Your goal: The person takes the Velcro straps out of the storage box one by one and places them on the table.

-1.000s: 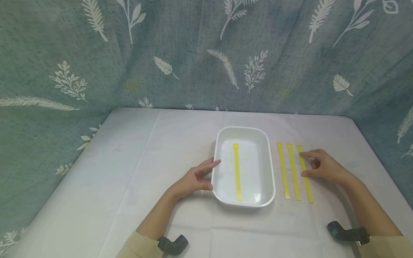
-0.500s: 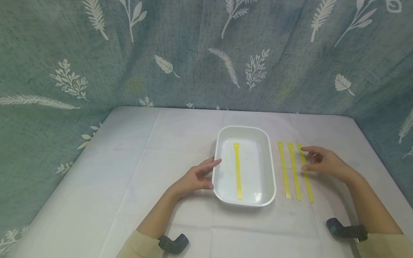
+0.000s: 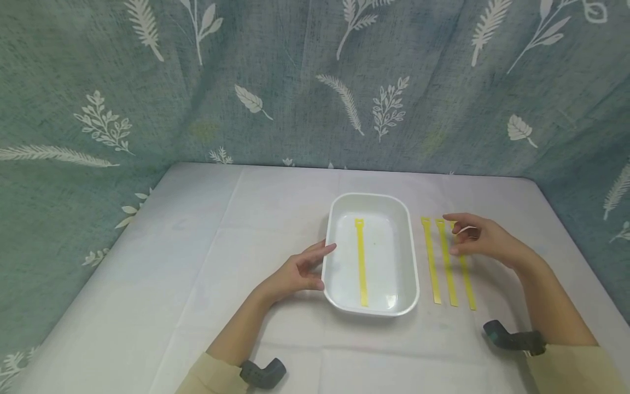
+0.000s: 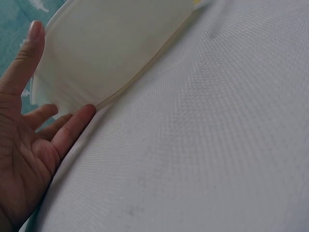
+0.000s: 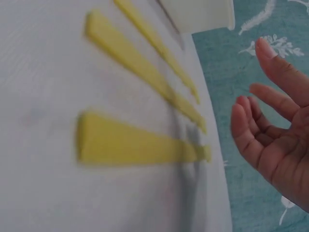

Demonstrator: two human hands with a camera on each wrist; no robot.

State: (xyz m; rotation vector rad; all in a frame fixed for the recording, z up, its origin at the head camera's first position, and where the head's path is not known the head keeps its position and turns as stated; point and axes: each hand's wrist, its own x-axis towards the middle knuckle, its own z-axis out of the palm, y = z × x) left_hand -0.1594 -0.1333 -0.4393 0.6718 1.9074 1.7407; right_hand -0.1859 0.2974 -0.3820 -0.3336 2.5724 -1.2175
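A white rectangular tray [image 3: 391, 251] holds one flat yellow strap [image 3: 361, 262] with a slotted head, lying lengthwise. My left hand [image 3: 295, 276] touches the tray's left side, its fingers spread along the rim; in the left wrist view its fingertips meet the outer wall [image 4: 116, 43]. To the right of the tray lie a left strap [image 3: 432, 268], a middle strap [image 3: 447, 268] and a right strap [image 3: 468, 284], all yellow and roughly parallel. My right hand [image 3: 487, 241] hovers over their far ends, loosely bent and holding nothing. It hides part of the right strap.
A white cloth [image 3: 246, 219] covers the table. Behind it hangs a blue-green leaf-patterned curtain [image 3: 295, 109]. Dark wrist-worn devices sit on the left wrist [image 3: 263, 374] and the right wrist [image 3: 514, 336].
My right hand has risen off the right strap and shifted leftward and away from me, towards the middle strap's head. The left hand and tray stay in place.
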